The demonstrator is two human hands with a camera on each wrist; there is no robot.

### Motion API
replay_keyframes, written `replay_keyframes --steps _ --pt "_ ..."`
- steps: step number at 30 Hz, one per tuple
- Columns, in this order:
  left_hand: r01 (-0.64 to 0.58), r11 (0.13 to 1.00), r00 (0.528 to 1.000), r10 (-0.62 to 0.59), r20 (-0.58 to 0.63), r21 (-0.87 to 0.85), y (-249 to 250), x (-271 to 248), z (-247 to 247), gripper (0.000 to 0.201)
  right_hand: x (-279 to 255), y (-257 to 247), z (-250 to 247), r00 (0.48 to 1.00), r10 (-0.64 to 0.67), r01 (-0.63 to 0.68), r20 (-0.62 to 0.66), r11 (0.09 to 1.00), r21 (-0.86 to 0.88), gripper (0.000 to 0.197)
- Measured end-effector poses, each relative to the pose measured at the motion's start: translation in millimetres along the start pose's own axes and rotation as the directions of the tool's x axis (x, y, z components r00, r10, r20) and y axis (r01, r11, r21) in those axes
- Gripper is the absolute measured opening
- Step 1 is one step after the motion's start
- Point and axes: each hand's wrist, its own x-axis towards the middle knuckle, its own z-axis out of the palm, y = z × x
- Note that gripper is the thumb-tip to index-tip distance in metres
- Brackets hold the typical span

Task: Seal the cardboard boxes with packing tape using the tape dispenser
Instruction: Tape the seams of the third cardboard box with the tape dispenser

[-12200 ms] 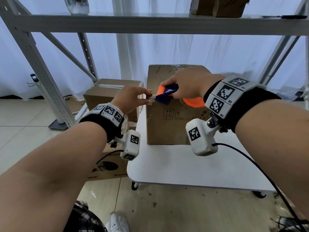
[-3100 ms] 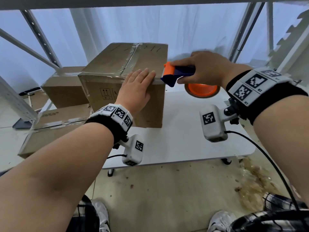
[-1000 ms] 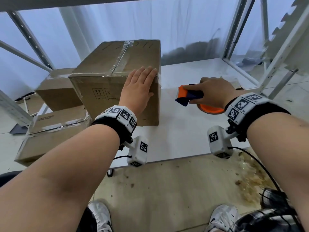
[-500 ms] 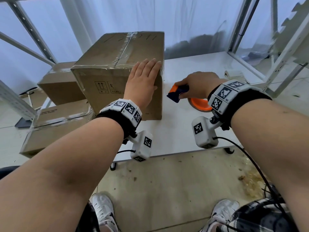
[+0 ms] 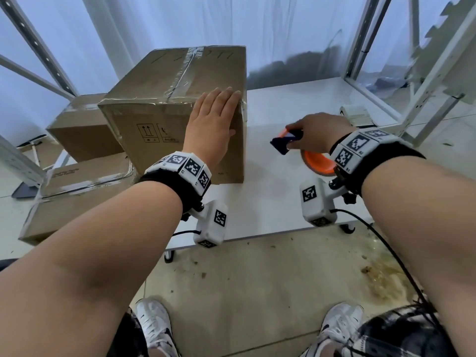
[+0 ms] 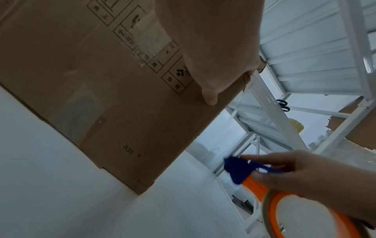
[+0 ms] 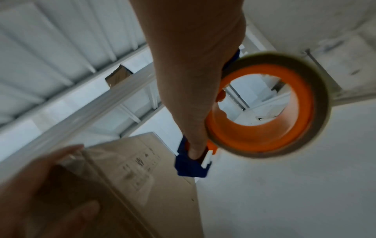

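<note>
A tall cardboard box (image 5: 159, 117) stands on the white table (image 5: 270, 202), clear tape along its top seam and front top edge. My left hand (image 5: 211, 122) lies flat on its near side close to the right corner, fingers straight up to the top edge; the box side (image 6: 97, 90) fills the left wrist view. My right hand (image 5: 316, 132) grips the blue and orange tape dispenser (image 5: 286, 143) just above the table, right of the box and apart from it. The dispenser (image 7: 193, 162) carries an orange-cored tape roll (image 7: 262, 106). In the left wrist view the dispenser (image 6: 238, 170) is blurred.
Two more cardboard boxes (image 5: 82, 130) (image 5: 77, 191) sit lower at the left, beside the table. White metal shelf posts (image 5: 435, 70) rise at the right and a small white object (image 5: 356, 115) lies at the table's back right. My shoes (image 5: 154, 323) stand on the floor below.
My right hand has carried the dispenser down from the box's top edge to the table on the right, then slightly toward the box. My left hand stays flat on the box.
</note>
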Motion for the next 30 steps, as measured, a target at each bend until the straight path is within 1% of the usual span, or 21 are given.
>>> replay_keyframes --steps 2,3,7,10,11,12,14,15,16,18,20,22,25,27,28,30 --pt "-0.005 1.000 1.000 0.005 0.004 -0.006 0.2 -0.2 -1.0 0.069 -2.3 -0.2 -5.6 0.998 0.020 -0.008 -0.056 0.979 0.203 0.049" --pt "-0.011 1.000 1.000 0.011 0.005 -0.007 -0.1 0.2 -2.1 0.069 -1.0 -1.2 -6.0 0.997 0.026 -0.008 -0.066 0.966 0.259 0.048" --pt "-0.035 0.999 0.999 0.035 0.001 -0.003 -3.6 -0.3 -2.1 0.071 8.6 -7.7 9.9 0.998 0.058 -0.042 -0.028 0.915 0.401 0.047" --pt "-0.056 0.998 0.998 0.056 -0.027 0.004 -5.2 -1.0 1.9 0.072 17.5 -10.0 29.8 0.994 0.102 -0.068 -0.032 0.831 0.551 0.045" --pt "-0.064 0.998 0.997 0.064 -0.047 0.006 -6.1 -0.8 2.9 0.072 21.6 -9.6 35.0 0.993 0.113 -0.081 -0.021 0.813 0.577 0.045" --pt "-0.071 0.997 0.996 0.071 -0.061 0.007 -6.9 -0.7 3.8 0.072 26.5 -8.4 40.2 0.992 0.123 -0.095 -0.007 0.801 0.591 0.047" --pt "-0.086 0.996 0.993 0.086 -0.075 0.010 -7.3 -1.1 5.4 0.073 36.1 -4.0 49.8 0.985 0.161 -0.164 0.061 0.776 0.609 0.057" --pt "-0.091 0.996 0.993 0.092 -0.079 0.014 -8.0 -1.0 5.5 0.073 42.3 -2.7 54.4 0.979 0.175 -0.199 0.099 0.771 0.604 0.060" --pt "-0.093 0.995 0.992 0.094 -0.079 0.019 -8.3 -1.0 5.3 0.073 48.2 -1.9 59.1 0.975 0.183 -0.223 0.129 0.781 0.584 0.056" --pt "-0.094 0.995 0.993 0.095 -0.074 0.019 -8.7 -0.9 4.6 0.072 60.9 -1.3 69.0 0.970 0.187 -0.239 0.153 0.833 0.499 0.042" --pt "-0.092 0.996 0.994 0.093 -0.060 0.011 -8.4 -1.1 3.2 0.072 69.9 -3.2 72.3 0.975 0.171 -0.213 0.139 0.895 0.393 0.040" --pt "-0.096 0.995 0.994 0.097 -0.054 0.014 -9.0 -1.2 1.7 0.071 76.6 -3.3 71.5 0.984 0.151 -0.173 0.097 0.939 0.298 0.040" --pt "-0.102 0.994 0.994 0.103 -0.041 0.032 -9.9 -1.1 0.2 0.071 78.6 4.0 73.2 0.980 0.163 -0.182 0.110 0.965 0.189 0.035" --pt "-0.101 0.994 0.994 0.102 -0.031 0.036 -9.7 -0.8 -0.3 0.071 76.0 10.5 77.6 0.975 0.192 -0.205 0.110 0.972 0.119 0.025" --pt "-0.101 0.994 0.994 0.102 -0.029 0.038 -9.5 -0.7 -0.4 0.071 74.4 12.1 79.8 0.974 0.197 -0.209 0.115 0.973 0.102 0.023" --pt "-0.102 0.994 0.994 0.103 -0.032 0.045 -8.5 0.0 -0.8 0.071 70.9 11.3 78.0 0.976 0.189 -0.202 0.103 0.971 0.126 0.026"
